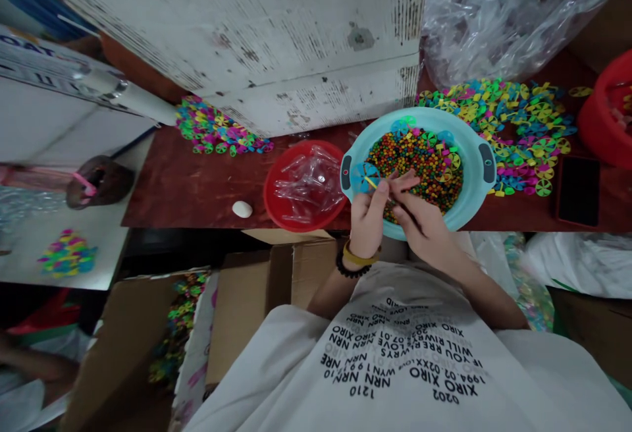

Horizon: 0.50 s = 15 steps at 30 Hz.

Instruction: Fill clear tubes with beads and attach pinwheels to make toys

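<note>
The white T-shirt showed XIRO and NRN in black print. Above it, the left hand firmly pinched a yellow stick carrying a blue pinwheel, a close grip that kept it steady over a pale blue bowl of coloured beads; the right hand curled just beside, its hold hidden.

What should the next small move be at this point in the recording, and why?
Probably the right hand should press the blue pinwheel more firmly onto the yellow stick: the left hand appears to hold the stick up over the teal basin, and the right fingertips are right beside it.
</note>
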Available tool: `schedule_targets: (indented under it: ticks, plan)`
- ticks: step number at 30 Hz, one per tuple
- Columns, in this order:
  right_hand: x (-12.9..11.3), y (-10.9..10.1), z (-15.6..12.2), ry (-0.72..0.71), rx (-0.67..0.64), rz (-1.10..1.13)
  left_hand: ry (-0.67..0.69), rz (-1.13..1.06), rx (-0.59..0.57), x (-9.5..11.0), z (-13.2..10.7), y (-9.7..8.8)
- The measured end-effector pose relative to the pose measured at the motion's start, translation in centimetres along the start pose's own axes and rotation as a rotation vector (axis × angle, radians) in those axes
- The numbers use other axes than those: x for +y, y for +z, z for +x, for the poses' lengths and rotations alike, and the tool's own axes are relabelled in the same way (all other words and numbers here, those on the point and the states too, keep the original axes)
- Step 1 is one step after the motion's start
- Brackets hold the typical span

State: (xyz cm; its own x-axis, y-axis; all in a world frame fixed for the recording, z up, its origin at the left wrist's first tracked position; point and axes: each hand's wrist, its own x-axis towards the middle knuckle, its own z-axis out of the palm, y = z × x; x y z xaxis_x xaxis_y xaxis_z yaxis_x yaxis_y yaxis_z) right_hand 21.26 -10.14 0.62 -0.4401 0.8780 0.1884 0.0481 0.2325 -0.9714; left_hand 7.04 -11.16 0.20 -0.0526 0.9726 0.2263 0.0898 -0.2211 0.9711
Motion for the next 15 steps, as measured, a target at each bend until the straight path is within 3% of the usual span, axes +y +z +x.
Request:
schedule_targets:
  ticks: [5, 7, 9, 11, 12, 15]
  plan:
    - [-0.8, -0.1, -2.3, 0.287, -0.462, 0.74, 0.264, 0.076, -0.128, 4.9, -2.6, -1.0]
    - [-0.7, 0.1, -2.7, 0.371, -0.623, 0.885, 0.289, 0.067, -0.185, 5.8, -3.9, -1.1]
    - [-0.4, 0.4, -2.7, 0.397, -0.747, 0.864, 0.27, -0.013, -0.158, 5.7, -5.4, -1.5]
    - [0.0, 0.6, -2.5, 0.35, -0.779, 0.689, 0.253, -0.158, 0.021, 4.7, -7.0, -3.3]
    - [0.2, 0.6, -2.5, 0.311, -0.757, 0.561, 0.245, -0.232, 0.181, 4.0, -7.8, -5.1]
    - [0.8, -0.6, -2.3, 0.232, -0.676, 0.22, 0.119, -0.27, 0.868, 1.0, -11.6, -13.6]
